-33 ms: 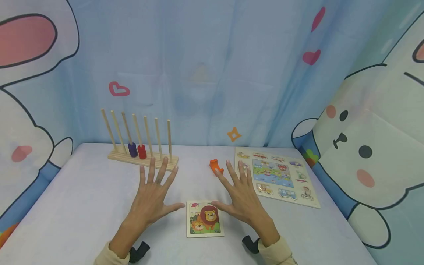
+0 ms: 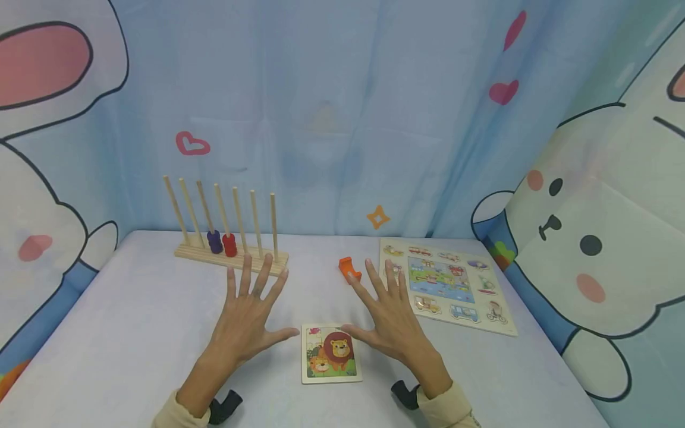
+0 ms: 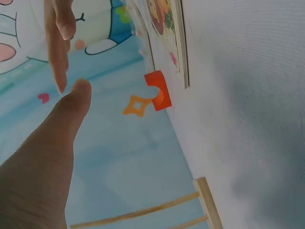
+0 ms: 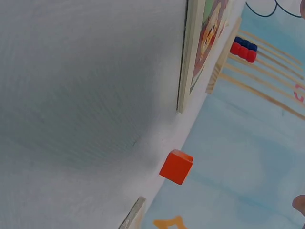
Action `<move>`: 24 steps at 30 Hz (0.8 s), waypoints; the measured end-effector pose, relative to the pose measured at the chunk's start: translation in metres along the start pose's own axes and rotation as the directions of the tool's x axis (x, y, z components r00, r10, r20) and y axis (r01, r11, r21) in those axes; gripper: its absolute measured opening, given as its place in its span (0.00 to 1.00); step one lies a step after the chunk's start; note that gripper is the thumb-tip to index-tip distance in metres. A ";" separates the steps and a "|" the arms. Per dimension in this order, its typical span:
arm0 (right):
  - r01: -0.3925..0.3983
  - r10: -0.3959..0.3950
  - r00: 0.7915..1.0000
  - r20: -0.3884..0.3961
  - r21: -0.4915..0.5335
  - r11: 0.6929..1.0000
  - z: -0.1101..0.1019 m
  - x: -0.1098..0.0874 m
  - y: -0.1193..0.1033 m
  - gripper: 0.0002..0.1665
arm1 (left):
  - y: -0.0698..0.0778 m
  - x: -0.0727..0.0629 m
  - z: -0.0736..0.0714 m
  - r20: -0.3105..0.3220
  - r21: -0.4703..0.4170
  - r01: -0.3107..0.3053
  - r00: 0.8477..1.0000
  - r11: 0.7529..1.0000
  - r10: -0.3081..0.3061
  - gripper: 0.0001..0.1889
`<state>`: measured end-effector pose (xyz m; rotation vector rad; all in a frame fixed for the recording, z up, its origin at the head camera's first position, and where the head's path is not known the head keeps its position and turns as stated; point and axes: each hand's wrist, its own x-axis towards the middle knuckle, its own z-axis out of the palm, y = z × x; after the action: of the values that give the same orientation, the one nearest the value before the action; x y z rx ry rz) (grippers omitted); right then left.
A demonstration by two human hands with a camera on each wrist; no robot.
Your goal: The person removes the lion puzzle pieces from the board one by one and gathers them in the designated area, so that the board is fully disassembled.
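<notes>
Spread fingers [image 2: 275, 289] flank a flat, squarish, pale-edged lion puzzle [image 2: 332, 358].

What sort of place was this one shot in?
Probably a children's play area, or a filming corner dressed as one: a cartoon-print curtain hangs behind a pale table bearing a lion picture board and a wooden peg rack.

Left of the left hand [image 2: 243, 327], the table [image 2: 139, 303] offers room to pass. Upright pegs [image 2: 239, 215] bar the way ahead; the low lion puzzle [image 2: 332, 355] lies between the hands — and clearance over the orange piece [image 2: 346, 265] by the right hand [image 2: 393, 321] is hard to judge.
</notes>
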<state>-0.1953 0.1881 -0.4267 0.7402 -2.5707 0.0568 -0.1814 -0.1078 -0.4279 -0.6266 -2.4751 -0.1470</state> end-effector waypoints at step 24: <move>-0.211 -0.065 0.949 0.308 0.774 0.597 0.057 0.012 -0.023 0.23 | 0.016 -0.026 0.051 0.526 -0.508 0.211 0.844 0.835 0.106 0.61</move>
<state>-0.2161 0.1534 -0.4741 0.9964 -2.8149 1.3227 -0.1812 -0.0920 -0.4849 -0.9359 -3.0124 -0.8450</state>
